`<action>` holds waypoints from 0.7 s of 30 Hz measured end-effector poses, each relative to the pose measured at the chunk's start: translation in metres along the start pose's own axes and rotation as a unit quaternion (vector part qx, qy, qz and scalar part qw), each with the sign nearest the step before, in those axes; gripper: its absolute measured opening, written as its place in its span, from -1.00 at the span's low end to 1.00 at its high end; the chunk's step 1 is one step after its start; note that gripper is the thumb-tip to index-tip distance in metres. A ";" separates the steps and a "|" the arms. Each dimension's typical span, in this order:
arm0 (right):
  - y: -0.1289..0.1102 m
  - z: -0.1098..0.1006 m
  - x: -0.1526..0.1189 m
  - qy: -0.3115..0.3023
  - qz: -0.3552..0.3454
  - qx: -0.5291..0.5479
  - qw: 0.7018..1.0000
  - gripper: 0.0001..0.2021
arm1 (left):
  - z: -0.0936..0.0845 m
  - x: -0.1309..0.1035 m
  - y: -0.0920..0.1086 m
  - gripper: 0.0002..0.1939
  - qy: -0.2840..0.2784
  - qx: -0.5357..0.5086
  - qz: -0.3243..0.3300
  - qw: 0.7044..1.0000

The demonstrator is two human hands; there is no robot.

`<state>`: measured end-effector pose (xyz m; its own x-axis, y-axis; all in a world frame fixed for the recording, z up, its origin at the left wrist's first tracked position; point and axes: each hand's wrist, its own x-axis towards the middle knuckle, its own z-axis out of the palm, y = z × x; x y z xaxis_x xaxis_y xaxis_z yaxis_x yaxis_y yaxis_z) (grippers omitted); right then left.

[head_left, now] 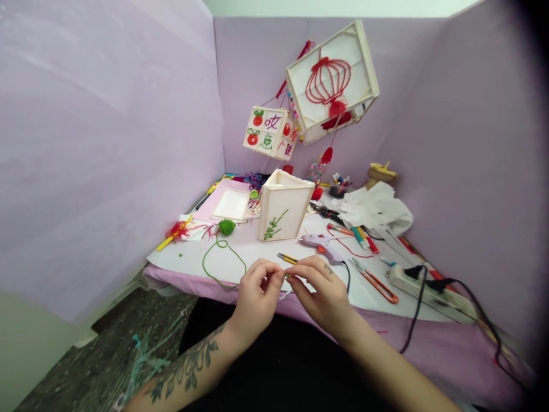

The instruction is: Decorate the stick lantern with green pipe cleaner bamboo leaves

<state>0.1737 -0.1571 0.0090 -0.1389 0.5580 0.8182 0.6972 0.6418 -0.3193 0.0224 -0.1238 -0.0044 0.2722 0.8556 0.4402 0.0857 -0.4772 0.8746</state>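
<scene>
A white-topped table (pixel 180 260) with a pink cloth at its edge fills the booth, and the person sits close against its near side. Above its far part hangs a large lantern (pixel 332 83), tilted, with a red lantern design on its white face. Next in size, a three-sided lantern (pixel 285 209) stands upright on the table, directly beyond the hands, a green leafy sprig low on its front panel. A smaller box lantern (pixel 271 133) with coloured characters hangs behind it. A power strip (pixel 405 281) lies at the right edge. The left hand (pixel 259 294) and right hand (pixel 321 289) meet over the near edge, fingertips almost touching, each narrowed to a pinch. A glue gun (pixel 326 248) lies on its side just beyond the right hand, and orange-handled pliers (pixel 377 283) lie farther right. A ball of green yarn (pixel 226 227) sits left of the standing lantern, its strand (pixel 203 262) looping toward the left hand. Smallest is the green piece (pixel 287 275) between the fingertips, mostly hidden by them. The step in hand looks like shaping or twisting this piece; its exact form cannot be told. The next move seems to call for a light, steady pinch from both hands.
</scene>
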 end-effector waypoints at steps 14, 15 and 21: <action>0.004 0.002 -0.001 0.008 0.009 0.011 1.000 -0.84 | 0.000 0.000 -0.008 -0.85 0.024 -0.018 -0.022 0.999; 0.007 -0.002 0.004 0.006 0.016 0.012 1.000 -0.85 | -0.001 0.000 -0.011 -0.85 0.034 -0.020 -0.027 0.999; 0.055 -0.035 0.081 -0.033 -0.016 -0.101 0.994 -0.94 | -0.001 0.003 -0.033 -0.77 0.069 -0.083 -0.137 0.985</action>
<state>0.2250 -0.0951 0.0741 -0.2054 0.5766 0.7908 0.8182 0.5446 -0.1845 0.0197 -0.1049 -0.0314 0.1268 0.9724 0.1957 -0.0226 -0.1945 0.9807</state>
